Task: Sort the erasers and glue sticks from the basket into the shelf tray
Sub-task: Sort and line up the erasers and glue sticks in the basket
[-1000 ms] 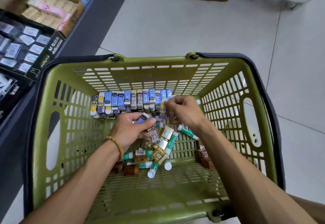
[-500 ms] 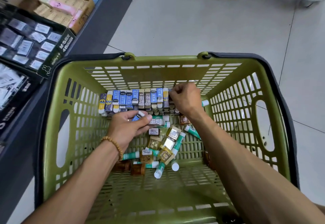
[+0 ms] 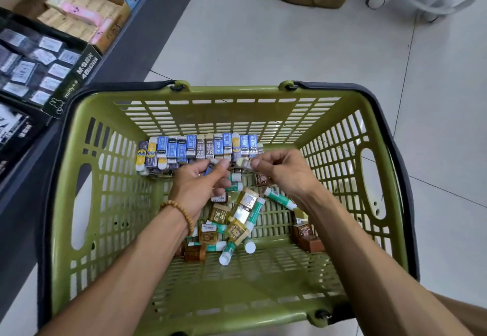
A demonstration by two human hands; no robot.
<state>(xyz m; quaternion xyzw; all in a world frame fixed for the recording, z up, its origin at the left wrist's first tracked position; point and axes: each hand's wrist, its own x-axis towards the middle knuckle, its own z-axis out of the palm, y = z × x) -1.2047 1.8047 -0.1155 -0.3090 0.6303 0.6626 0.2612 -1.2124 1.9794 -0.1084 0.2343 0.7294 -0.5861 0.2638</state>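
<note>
Status, L to R:

1. Shelf [image 3: 110, 53], far L: display boxes of packaged stock, incl. a black carton [image 3: 39, 72] of small labelled packs. Which unit is the target tray cannot be told. None of the basket's loose items can be seen landed there.

2. Basket [image 3: 87, 230], green plastic, on the floor beside the shelf. Far wall: row of erasers [image 3: 200, 146] in blue, brown "2B" and yellow/purple sleeves, stood side by side, more beneath. Reads as pre-sorted within the basket, not yet transferred.

3. Left hand [image 3: 197, 188], beaded bracelet at wrist: fingers curled round a small blue eraser [image 3: 208, 171], held just in front of the row.

4. Centre floor of basket: loose heap of glue sticks [image 3: 257, 210] (green/white tubes) mixed with gold and brown wrapped blocks [image 3: 218, 214], prob. erasers. Unsorted, overlapping.

5. Right hand [image 3: 284, 175]: thumb and fingertips pinch a small pale item [image 3: 243, 163], blurred, type not clear, just R of the left hand.

6. R side of basket: a few brown blocks [image 3: 307, 235] against the wall, partly hidden by the forearm.

Assessment: early stage. Grouping w/in basket partly done; transfer to shelf appears not begun; glue sticks and gold/brown blocks all remain.
</note>
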